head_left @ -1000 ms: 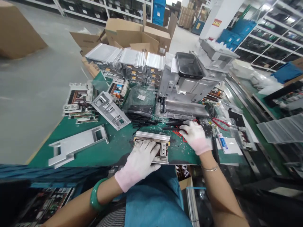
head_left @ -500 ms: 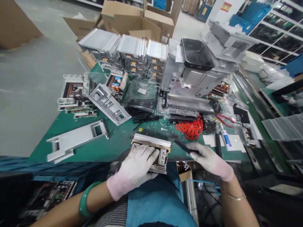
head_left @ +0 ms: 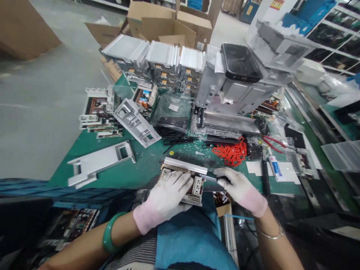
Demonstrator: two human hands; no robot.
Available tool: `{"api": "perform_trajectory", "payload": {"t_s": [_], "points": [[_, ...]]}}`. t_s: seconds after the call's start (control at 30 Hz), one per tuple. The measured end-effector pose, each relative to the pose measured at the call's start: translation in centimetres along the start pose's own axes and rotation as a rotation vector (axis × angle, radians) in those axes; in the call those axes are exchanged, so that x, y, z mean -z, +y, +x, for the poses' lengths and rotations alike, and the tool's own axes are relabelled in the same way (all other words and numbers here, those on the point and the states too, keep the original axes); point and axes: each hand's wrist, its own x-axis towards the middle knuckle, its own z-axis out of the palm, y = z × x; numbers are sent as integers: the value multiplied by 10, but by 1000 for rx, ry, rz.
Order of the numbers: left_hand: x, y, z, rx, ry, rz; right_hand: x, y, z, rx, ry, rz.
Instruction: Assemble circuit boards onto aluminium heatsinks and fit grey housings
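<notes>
My left hand (head_left: 170, 195), in a white glove with a pink cuff, grips a circuit module (head_left: 197, 187) at the bench's front edge. Its fingers lie across the top, with the thumb low on the near side. A finned silver heat sink (head_left: 185, 165) runs along the module's far side. My right hand (head_left: 233, 183), gloved alike, is closed round the black handle of a narrow flat tool (head_left: 209, 179). The tool's grey blade reaches left to the module's right end, by the heat sink; whether it touches is too small to tell.
Silver brackets (head_left: 101, 162) and stacked boards (head_left: 97, 112) lie left on the green bench (head_left: 146, 165). Finned modules (head_left: 161, 56) stand behind. Red plastic frames (head_left: 232, 153), red-handled pliers (head_left: 275, 145), a glue tube (head_left: 275, 168) and a black-handled tool (head_left: 265, 177) lie right. A phone (head_left: 241, 63) rests on metal housings.
My right hand has moved left toward the module, bringing the tool's blade to the module's right end. My left hand keeps its grip. The whole view has shifted slightly.
</notes>
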Motion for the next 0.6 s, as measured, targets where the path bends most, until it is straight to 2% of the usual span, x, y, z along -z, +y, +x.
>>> {"api": "perform_trajectory", "payload": {"t_s": [0.13,0.23,0.43,0.6], "points": [[-1,0,-1,-3,-31,4,-32,-17,12,-84,202,4],[-1,1,-2,-2,-43,7,-35,-12,8,-183,256,15],[1,1,-2,-16,-40,-5,-13,17,-12,-327,191,66],[-1,0,-2,-18,-20,-12,-24,2,-1,-313,149,36]]}}
